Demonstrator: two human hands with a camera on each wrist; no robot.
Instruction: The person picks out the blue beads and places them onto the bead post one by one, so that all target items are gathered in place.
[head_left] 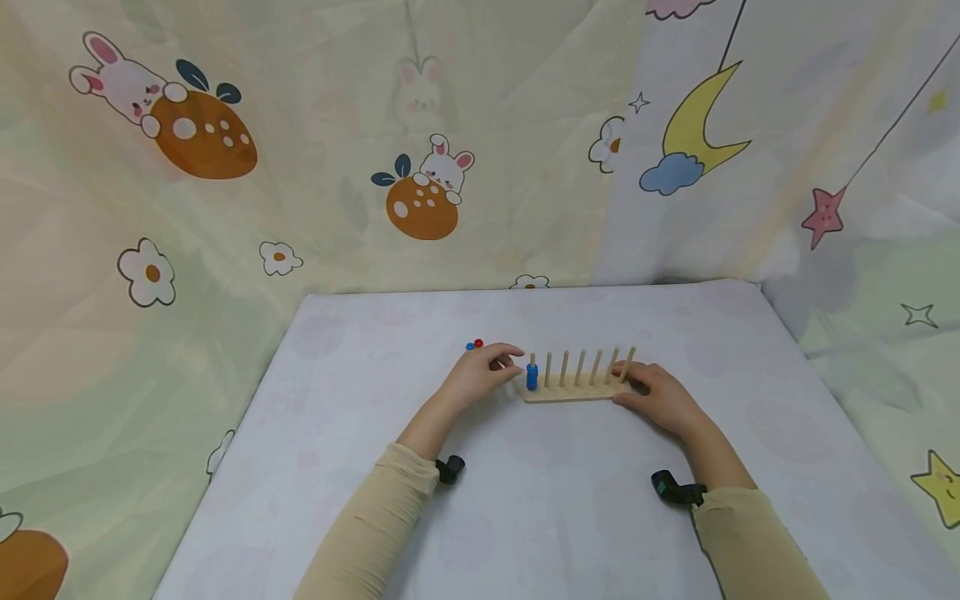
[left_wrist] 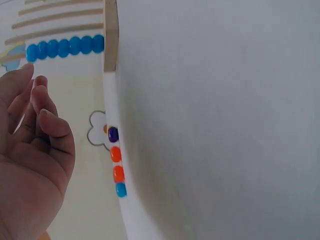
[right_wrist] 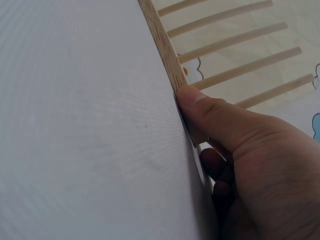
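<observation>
A wooden peg board (head_left: 570, 394) with a row of upright pegs stands on the table. Several blue beads (left_wrist: 64, 48) are stacked on its leftmost peg, whose tip rises bare above them. My left hand (head_left: 480, 369) is just left of that stack, fingers loosely bent and nothing seen between them. In the left wrist view one fingertip is close to the top bead; whether it touches, I cannot tell. My right hand (head_left: 663, 402) grips the board's right end, its thumb (right_wrist: 192, 97) on the near edge of the base and the other fingers partly hidden behind. The remaining pegs (right_wrist: 245, 68) carry no beads.
Behind the left hand lie loose beads: a dark purple one (left_wrist: 113, 134), two orange-red ones and a blue one (left_wrist: 121, 189). The white-covered table (head_left: 547, 500) meets a printed cloth backdrop (head_left: 322, 167) at its far edge.
</observation>
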